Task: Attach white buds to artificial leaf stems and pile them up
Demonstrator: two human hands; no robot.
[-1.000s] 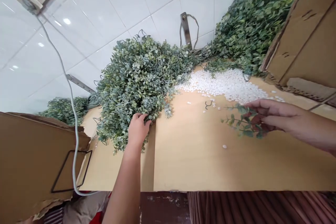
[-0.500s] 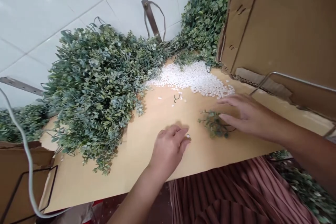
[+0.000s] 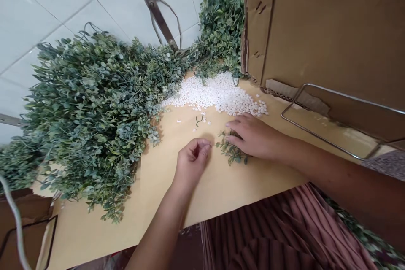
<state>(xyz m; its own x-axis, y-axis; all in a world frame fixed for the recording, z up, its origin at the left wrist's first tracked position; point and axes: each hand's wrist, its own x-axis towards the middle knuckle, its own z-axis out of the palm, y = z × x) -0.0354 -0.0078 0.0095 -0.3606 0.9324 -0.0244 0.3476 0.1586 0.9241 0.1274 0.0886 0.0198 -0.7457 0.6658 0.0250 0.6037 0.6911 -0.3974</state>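
Note:
A small artificial leafy sprig [image 3: 233, 154] lies low over the tan board, its tip pointing left. My right hand [image 3: 256, 137] is closed over the sprig, thumb and forefinger at its leaves, partly hiding it. Just left of the sprig's tip, my left hand [image 3: 193, 157] is closed in a pinch. Whatever sits between those fingertips is too small to make out. Beyond both hands spreads a heap of small white plastic pieces [image 3: 215, 93]. A short curved green piece [image 3: 199, 120] lies nearer, among a few loose white ones.
A large pile of artificial greenery [image 3: 95, 114] covers the left of the board [image 3: 158, 202]. More greenery [image 3: 221, 21] stands at the back beside a cardboard box [image 3: 316, 29]. A metal wire frame [image 3: 335, 145] juts out at right. A white cable [image 3: 14, 215] hangs at left.
My right hand has come down onto the sprig and closed on it. My left hand has moved up to the sprig's tip, and the white piece at its fingers is no longer visible.

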